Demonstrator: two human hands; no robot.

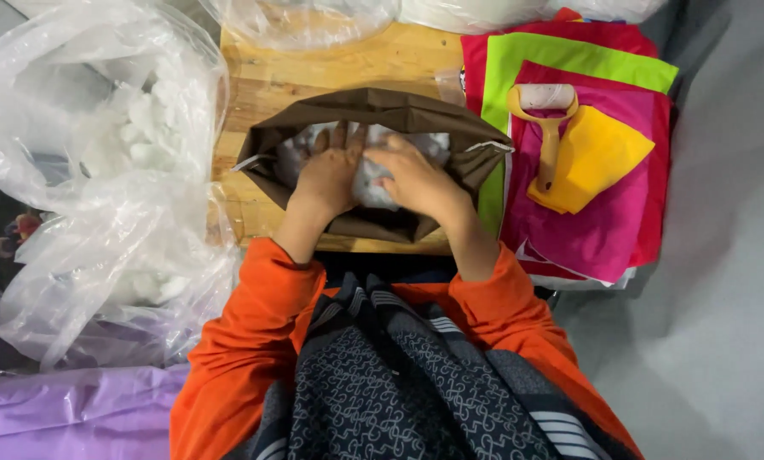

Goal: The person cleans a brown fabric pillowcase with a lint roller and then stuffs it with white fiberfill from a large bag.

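Observation:
A brown fabric cover point(382, 106) lies open on a small wooden table point(339, 60), its mouth facing me. White fluffy stuffing point(371, 183) fills the inside. My left hand point(329, 175) rests flat on the stuffing inside the opening, fingers spread. Beside it, my right hand point(416, 175) presses down on the same white stuffing with fingers curled into it. Both wrists come out of orange sleeves.
A large clear plastic bag point(100, 170) holding more white stuffing stands at the left. A stack of coloured fabric pieces point(595, 204), pink, green, red and yellow, lies at the right with a yellow-handled roller point(549, 128) on top. Purple plastic point(66, 409) lies at the lower left.

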